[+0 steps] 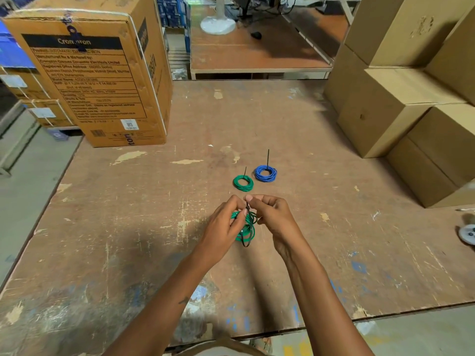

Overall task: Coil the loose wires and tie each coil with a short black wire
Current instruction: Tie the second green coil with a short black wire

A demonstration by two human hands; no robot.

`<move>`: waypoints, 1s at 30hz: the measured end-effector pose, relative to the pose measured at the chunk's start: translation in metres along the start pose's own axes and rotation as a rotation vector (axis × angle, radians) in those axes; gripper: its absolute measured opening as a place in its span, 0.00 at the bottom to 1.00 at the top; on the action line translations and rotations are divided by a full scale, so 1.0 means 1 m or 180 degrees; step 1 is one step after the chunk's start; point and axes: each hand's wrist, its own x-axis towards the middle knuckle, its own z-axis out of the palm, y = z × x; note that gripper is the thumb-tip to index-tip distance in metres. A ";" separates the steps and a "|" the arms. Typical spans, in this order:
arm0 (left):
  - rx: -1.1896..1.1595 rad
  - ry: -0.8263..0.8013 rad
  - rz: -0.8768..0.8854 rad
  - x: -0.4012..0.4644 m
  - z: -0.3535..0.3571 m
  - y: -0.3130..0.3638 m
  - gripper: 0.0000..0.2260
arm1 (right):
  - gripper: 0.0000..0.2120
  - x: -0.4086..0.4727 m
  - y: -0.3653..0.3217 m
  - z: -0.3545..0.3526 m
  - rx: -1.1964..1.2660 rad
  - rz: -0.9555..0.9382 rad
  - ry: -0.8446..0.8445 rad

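Taking the green coil in hand (246,226) as the landmark: far to its upper left a printed cardboard box (102,80) stands on the worn wooden table (128,214). Just left of the coil, the left hand (226,222) grips its left side, fingers curled around the strands. The coil itself is held a little above the table, roughly on edge, its long axis running from far to near, with a short black wire (246,236) looped across it from top to bottom; one end rises toward the fingertips and the slack loop hangs off the near edge. Just right of the coil, the right hand (270,214) pinches that upper black end. The tie looks loose, so I judge the main risk is the black end slipping from the pinch before it is cinched, which would let the green turns spring apart. Beyond the coil and slightly right lie a finished green coil (243,182) and, right of it, a blue coil (265,173), each with a black tail pointing away from the person. Plain boxes (401,116) stack far right.
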 end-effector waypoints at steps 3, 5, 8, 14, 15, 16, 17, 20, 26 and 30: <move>0.0022 -0.0120 -0.0065 0.001 -0.002 -0.001 0.05 | 0.09 0.000 0.000 0.003 -0.0153 -0.0150 -0.0047; -0.0011 -0.0206 -0.0063 -0.002 -0.001 0.001 0.04 | 0.11 0.002 -0.001 0.005 -0.0266 -0.0270 0.0003; -0.0096 -0.0307 -0.0061 -0.007 0.000 0.006 0.04 | 0.11 0.011 -0.002 0.009 -0.0443 -0.0326 0.0283; -0.0214 -0.0059 -0.0241 -0.003 -0.006 0.000 0.03 | 0.13 0.013 -0.013 0.011 -0.0191 0.0155 -0.0190; -0.0201 -0.0025 -0.0249 -0.003 -0.008 -0.002 0.04 | 0.14 0.010 -0.013 0.010 -0.0379 0.0267 -0.0364; -0.0176 -0.0006 -0.0265 -0.002 -0.010 -0.003 0.04 | 0.15 0.008 -0.011 0.009 -0.0542 0.0335 -0.0483; -0.0160 0.0001 -0.0288 -0.002 -0.011 -0.005 0.04 | 0.14 0.006 -0.010 0.008 -0.0610 0.0358 -0.0538; -0.0140 0.0012 -0.0331 -0.002 -0.013 -0.007 0.04 | 0.10 0.007 -0.006 0.009 -0.0419 0.0341 -0.0505; -0.0063 -0.0126 -0.0202 -0.002 -0.010 -0.006 0.04 | 0.11 0.023 -0.007 0.015 -0.0187 0.0035 -0.0008; -0.0121 -0.0163 -0.0151 -0.005 -0.006 -0.003 0.04 | 0.13 0.034 -0.011 0.012 -0.0201 0.0052 0.0162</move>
